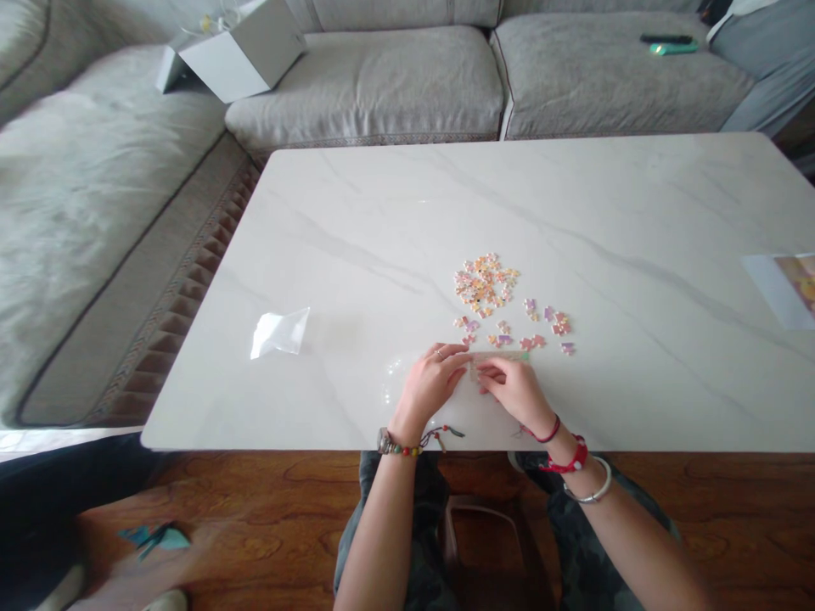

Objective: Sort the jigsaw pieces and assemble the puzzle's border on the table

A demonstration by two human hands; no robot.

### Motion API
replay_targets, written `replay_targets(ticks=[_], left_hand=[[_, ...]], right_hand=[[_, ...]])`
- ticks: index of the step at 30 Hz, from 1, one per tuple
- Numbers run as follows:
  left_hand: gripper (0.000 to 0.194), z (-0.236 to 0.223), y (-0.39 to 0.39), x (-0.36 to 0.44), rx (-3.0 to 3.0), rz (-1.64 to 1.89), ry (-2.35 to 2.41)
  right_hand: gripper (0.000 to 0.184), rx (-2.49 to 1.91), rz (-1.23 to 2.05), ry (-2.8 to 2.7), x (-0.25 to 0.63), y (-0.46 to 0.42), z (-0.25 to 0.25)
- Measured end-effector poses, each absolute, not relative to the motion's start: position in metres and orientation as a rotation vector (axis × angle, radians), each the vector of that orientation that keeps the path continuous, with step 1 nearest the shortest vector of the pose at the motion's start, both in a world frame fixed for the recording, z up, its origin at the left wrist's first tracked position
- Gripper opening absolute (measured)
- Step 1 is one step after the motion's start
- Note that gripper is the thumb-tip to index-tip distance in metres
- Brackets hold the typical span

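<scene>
My left hand rests at the table's near side, fingers bent and close together at the left end of a thin, flat, pale piece with a greenish right corner. My right hand is closed over its near side, thumb and fingers pinched. What lies in the fingertips of both hands is hidden or too small to name. Just beyond is a heap of jigsaw puzzle pieces in pink, orange and yellow. Several loose puzzle pieces, some purple, are spread between the heap and my hands.
A clear plastic bag lies on the white marbled table at left. A printed picture sheet is at the right edge. Behind stands a grey sofa with a white box. A person's leg shows at far right.
</scene>
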State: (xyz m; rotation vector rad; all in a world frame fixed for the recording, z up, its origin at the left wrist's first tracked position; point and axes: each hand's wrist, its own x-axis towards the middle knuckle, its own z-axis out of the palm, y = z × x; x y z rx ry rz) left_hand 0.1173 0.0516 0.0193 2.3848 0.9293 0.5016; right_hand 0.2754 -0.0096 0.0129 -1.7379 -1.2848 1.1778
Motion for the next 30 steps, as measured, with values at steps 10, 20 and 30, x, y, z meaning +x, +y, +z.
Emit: replay_targets(ticks=[10, 20, 30], left_hand=[[0.021, 0.017, 0.05, 0.125, 2.402, 0.473, 0.912], [0.017, 0.014, 0.051, 0.127, 2.358, 0.508, 0.949], [0.015, 0.016, 0.048, 0.13, 2.336, 0.501, 1.031]], right_hand=[[0.018, -1.797, 0.608, -1.865, 0.277, -0.011, 0.014], [0.026, -1.871, 0.413, -2.153, 0.273, -0.019, 0.008], [0.028, -1.894, 0.406, -2.215, 0.269, -0.021, 0.016]])
